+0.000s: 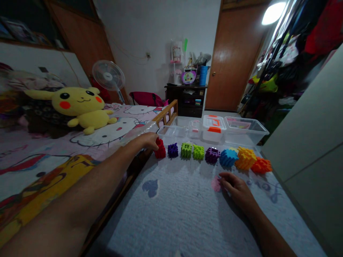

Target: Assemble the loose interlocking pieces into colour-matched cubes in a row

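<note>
My left hand [150, 141] reaches to the left end of a row of bumpy plastic blocks. Its fingers are closed on the red block [160, 149], which stands on the cloth. My right hand [235, 189] is low over the cloth near a pink print, fingers loosely curled and a little apart, with nothing visible in them. Rightward from the red block come a dark blue block [173, 150], two lime green blocks [186, 150], a purple block [212, 155], a light blue block [228, 157], a yellow-orange block [245, 158] and an orange block [262, 165].
Clear plastic boxes [245, 135] stand behind the row, one with an orange-latched lid [213, 123]. A pale patterned cloth [182, 207] covers the surface. At left, beyond a wooden rail [167, 112], a yellow plush toy [92, 119] lies on a bed; a fan [108, 76] is behind.
</note>
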A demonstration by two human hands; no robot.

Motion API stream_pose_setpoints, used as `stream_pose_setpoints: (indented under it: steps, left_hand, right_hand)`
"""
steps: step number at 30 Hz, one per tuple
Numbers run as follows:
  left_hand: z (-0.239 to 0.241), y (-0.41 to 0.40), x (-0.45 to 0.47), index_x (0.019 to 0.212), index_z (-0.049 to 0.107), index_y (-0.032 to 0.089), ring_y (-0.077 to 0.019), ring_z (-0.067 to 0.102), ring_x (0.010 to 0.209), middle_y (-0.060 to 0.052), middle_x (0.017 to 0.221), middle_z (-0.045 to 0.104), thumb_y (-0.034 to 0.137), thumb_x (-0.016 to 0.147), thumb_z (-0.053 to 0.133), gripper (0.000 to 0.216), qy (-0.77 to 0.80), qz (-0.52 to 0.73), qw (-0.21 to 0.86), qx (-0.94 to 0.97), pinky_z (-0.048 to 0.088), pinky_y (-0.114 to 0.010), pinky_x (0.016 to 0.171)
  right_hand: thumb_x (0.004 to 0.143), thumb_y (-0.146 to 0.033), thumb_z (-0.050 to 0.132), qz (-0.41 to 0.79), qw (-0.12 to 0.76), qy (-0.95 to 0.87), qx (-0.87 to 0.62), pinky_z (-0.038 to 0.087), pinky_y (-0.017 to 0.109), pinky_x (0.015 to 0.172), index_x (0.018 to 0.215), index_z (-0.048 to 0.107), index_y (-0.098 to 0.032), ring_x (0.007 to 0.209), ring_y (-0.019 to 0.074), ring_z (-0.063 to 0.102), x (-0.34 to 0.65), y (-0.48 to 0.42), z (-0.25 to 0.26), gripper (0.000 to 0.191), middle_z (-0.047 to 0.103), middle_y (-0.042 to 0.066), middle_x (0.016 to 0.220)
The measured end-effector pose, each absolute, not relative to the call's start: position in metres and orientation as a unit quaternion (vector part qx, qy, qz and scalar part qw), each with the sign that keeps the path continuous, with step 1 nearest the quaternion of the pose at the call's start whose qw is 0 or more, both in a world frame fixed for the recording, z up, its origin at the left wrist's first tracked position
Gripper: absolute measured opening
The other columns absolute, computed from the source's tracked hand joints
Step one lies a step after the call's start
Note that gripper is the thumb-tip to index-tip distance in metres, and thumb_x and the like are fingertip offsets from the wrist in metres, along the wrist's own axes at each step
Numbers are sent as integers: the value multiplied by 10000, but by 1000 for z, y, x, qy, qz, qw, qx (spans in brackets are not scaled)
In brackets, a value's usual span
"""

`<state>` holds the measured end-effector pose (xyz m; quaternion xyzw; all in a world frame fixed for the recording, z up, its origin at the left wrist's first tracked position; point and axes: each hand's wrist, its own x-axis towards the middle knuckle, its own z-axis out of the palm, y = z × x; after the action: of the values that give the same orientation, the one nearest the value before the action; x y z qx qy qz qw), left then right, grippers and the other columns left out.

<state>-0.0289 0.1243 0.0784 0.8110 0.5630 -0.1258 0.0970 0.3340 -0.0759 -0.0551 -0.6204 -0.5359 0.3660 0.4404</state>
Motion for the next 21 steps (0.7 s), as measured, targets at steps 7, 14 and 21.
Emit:
stream_pose_setpoints:
  steps: [7, 14, 21]
  left_hand:
    - [74, 123, -28, 1025, 656, 193, -220, 649, 858, -51, 988, 727, 355, 612, 699, 445, 554, -114, 91, 820, 457, -267, 702]
    - [84, 110, -29, 1197, 553, 173, -289, 581, 1090, -134, 1240, 620, 473, 633, 732, 664, 552, -64, 44, 830, 449, -332, 886]
    - [63, 16, 5, 1042, 611, 194, -224, 584, 1014, -83, 1072, 635, 354, 888, 514, 241, 470, 137, -2, 872, 439, -317, 903]
  right_hand:
    - [771, -503, 621, 368, 438, -539, -619, 509, 329, 669, 994, 669, -194, 730, 217, 645, 334, -76, -54, 384, 710, 59, 849]
    - [769, -490, 609, 373, 428, -542, -620, 512, 346, 684, 994, 664, -188, 749, 231, 651, 334, -77, -53, 380, 709, 65, 848]
    - [795, -470, 585, 367, 418, -551, -622, 502, 353, 678, 995, 652, -184, 740, 232, 641, 335, -75, -56, 355, 696, 61, 812]
